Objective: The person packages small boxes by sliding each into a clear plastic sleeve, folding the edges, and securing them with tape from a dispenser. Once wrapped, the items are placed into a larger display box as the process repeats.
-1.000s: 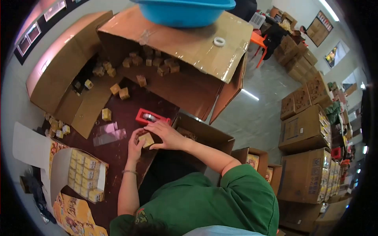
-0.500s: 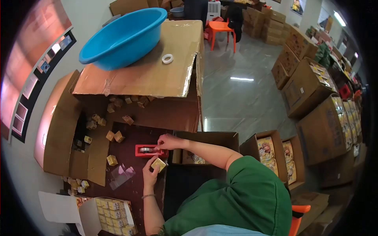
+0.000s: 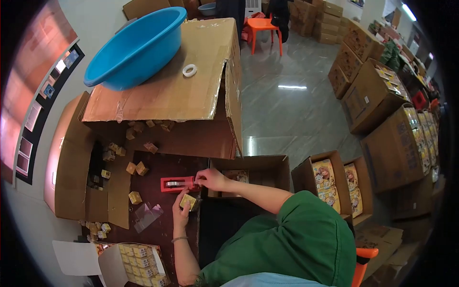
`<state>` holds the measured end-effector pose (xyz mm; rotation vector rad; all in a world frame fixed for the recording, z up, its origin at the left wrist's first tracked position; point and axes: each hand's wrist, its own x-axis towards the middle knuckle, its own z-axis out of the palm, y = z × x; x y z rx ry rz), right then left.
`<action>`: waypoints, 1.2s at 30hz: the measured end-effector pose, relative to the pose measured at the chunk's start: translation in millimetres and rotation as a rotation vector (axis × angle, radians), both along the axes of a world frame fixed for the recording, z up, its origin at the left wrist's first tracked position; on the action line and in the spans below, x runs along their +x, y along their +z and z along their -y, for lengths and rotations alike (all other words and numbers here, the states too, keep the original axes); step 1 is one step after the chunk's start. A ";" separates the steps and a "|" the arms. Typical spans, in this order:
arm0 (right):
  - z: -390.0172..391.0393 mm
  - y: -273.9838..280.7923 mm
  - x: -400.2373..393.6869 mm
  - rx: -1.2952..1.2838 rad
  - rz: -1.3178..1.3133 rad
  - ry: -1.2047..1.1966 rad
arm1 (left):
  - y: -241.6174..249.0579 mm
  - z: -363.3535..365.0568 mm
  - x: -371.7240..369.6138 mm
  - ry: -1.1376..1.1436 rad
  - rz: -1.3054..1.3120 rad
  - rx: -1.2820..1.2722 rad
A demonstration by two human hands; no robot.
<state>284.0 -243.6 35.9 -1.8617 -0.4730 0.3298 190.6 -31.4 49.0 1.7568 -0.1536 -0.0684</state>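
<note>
My left hand [image 3: 179, 210] is closed around a small yellow box [image 3: 189, 202], just in front of a red tape dispenser [image 3: 168, 190]. Pinched fingers of my right hand [image 3: 212, 180] are at the dispenser's right end, on the clear tape [image 3: 186, 183] that runs from the roll. Left of the dispenser, a crumpled piece of clear plastic [image 3: 147, 217] lies on the dark table [image 3: 160, 165]. More small boxes [image 3: 136, 197] are scattered nearby, and a white carton [image 3: 111, 264] at the near left holds rows of similar yellow boxes.
A large cardboard box [image 3: 158, 105] stands behind the table, bearing a blue basin [image 3: 136, 50] and a white tape roll [image 3: 190, 71]. Open cartons [image 3: 264, 165] stand right of the table, some with printed packs. Stacked cartons [image 3: 368, 98] line the right; an orange chair [image 3: 265, 26] is farther back.
My right hand has moved a little to the right, away from the roll, drawing out the tape. My left hand still holds the small box, and the view has shifted slightly.
</note>
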 end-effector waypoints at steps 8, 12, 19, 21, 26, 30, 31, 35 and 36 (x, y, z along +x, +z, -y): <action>19.1 -71.4 -8.6 0.060 -0.040 -0.115 | -7.1 -0.4 -1.7 0.049 -0.019 -0.031; 5.9 -17.5 -45.8 0.523 -0.339 0.045 | -17.2 9.9 -6.0 0.152 0.029 -0.227; -26.7 17.9 -72.4 0.351 -0.152 -0.017 | -22.7 9.0 -3.9 0.143 0.077 -0.253; -32.6 15.0 -75.9 0.316 -0.123 -0.072 | -19.7 12.6 -3.5 0.166 0.084 -0.320; -36.8 -21.7 -80.7 0.051 -0.070 -0.170 | -13.3 20.7 -6.5 0.223 -0.037 -0.403; -19.4 -35.3 -98.7 -0.057 0.758 0.057 | -15.9 21.0 -17.4 0.562 -0.228 -0.965; -19.0 -23.0 -102.5 -0.130 0.893 0.098 | -31.8 17.0 -26.2 0.585 -0.279 -1.120; -37.2 2.2 -96.8 0.087 0.746 0.503 | -27.7 10.0 -92.9 0.492 -0.600 -1.501; -46.9 16.5 -99.4 0.149 0.613 0.534 | -3.3 1.0 -114.8 0.515 -0.587 -1.428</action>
